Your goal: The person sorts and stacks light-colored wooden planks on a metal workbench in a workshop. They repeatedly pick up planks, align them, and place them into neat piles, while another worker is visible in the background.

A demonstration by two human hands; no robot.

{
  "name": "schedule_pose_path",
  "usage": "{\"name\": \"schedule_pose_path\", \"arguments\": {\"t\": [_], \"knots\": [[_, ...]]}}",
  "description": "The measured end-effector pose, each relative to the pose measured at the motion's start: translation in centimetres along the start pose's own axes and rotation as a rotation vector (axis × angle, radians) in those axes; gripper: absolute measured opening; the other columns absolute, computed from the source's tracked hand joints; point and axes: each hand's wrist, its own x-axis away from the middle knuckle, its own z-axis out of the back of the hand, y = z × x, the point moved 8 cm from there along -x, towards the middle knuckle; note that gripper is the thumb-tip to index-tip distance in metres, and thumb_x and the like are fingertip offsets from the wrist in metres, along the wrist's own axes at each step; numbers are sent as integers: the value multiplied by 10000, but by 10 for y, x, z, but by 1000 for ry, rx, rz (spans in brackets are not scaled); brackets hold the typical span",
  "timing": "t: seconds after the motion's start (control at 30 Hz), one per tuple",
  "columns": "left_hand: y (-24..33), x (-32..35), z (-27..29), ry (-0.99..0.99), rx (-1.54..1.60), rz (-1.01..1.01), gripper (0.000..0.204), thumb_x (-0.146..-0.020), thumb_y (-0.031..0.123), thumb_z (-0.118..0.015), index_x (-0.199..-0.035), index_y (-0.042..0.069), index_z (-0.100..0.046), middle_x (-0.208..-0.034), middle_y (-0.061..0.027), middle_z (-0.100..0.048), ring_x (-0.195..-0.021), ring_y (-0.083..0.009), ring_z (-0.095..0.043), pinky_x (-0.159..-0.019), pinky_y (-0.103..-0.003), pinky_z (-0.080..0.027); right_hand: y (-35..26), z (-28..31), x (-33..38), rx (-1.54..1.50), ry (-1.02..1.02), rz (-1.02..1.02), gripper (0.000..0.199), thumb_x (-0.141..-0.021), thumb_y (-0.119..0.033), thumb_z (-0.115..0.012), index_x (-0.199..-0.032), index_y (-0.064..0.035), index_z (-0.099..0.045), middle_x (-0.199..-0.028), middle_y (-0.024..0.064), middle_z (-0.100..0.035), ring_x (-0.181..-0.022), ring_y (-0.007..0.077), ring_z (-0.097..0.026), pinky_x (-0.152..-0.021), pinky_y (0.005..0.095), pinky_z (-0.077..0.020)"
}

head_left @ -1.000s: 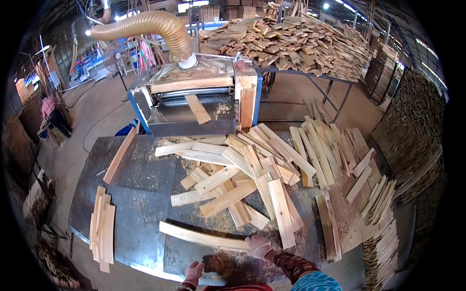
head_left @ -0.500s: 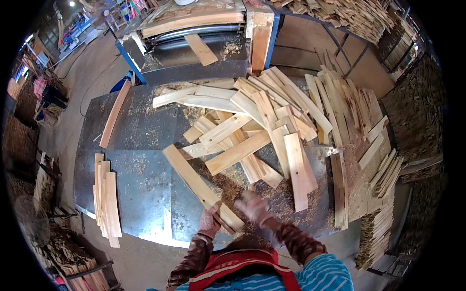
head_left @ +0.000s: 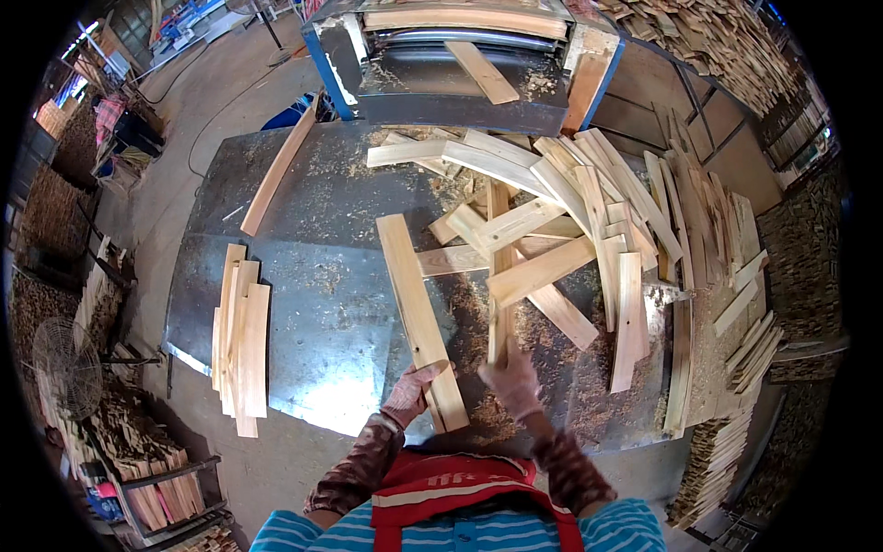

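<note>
My left hand [head_left: 411, 393], in a pale glove, is closed around the near part of a wooden board [head_left: 405, 299] that slants up and away over the metal table. A second board edge seems to lie beneath it near my hand. My right hand [head_left: 513, 384], gloved too, is closed on the near end of another narrow board [head_left: 499, 317]. That board runs away from me under others in the loose pile [head_left: 543, 271], so its far part is partly covered. A knotted board [head_left: 627, 322] lies at the pile's right side.
A neat stack of boards [head_left: 244, 345] lies at the table's left edge, with a single strip [head_left: 280, 166] farther back. Beyond the metal table [head_left: 308, 294] stands a roller machine [head_left: 460, 74] with one board [head_left: 483, 74] on its bed. Sawdust covers much of the tabletop. A fan [head_left: 66, 368] stands at left.
My right hand, blurred and empty before, has come onto the end of a narrow board in the pile. The left-hand board points more directly away from me. The whole view has shifted.
</note>
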Motion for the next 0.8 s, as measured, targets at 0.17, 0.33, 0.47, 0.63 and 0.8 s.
{"name": "schedule_pose_path", "arguments": {"t": [0.17,0.33,0.47,0.63,0.8], "knots": [[-6,-8,3,-33,-73,43,480,-926,268,-709,-1306,11,-568,-1156,-97,-682,-1075,-263,-665,-938,-421,-554,-19,-66,78,62,-140,-43,980,-761,-537,-711,-1518,-76,-293,-1227,263,-550,-1077,433,-605,-903,483,-513],[-9,-22,7,-20,-187,240,408,-875,105,-731,-1244,27,-575,-1004,-123,-696,-857,-257,-707,-725,-389,-620,-28,-75,80,57,-223,28,799,-882,-566,-570,-1469,-59,-378,-1301,262,-545,-1105,436,-617,-911,483,-520],[-9,-51,19,60,-345,64,462,-801,18,-778,-1215,37,-573,-990,-106,-699,-850,-228,-706,-727,-365,-607,2,-44,16,25,-137,108,651,-913,-488,-588,-1378,-46,-477,-1207,232,-614,-1131,420,-602,-931,466,-510],[11,-34,-12,150,-550,99,511,-753,3,-803,-1200,-24,-558,-1002,-100,-704,-854,-211,-700,-775,-354,-582,94,37,-124,-245,571,-130,457,-852,-314,-699,-1162,-15,-547,-1019,215,-627,-1000,388,-611,-870,460,-500],[8,-49,38,92,-563,134,366,-804,92,-788,-1092,-26,-595,-1002,-115,-703,-890,-214,-680,-799,-370,-564,144,35,-209,-844,355,-273,201,-834,-181,-701,-946,-28,-632,-919,143,-692,-841,290,-668,-737,376,-537]]}}
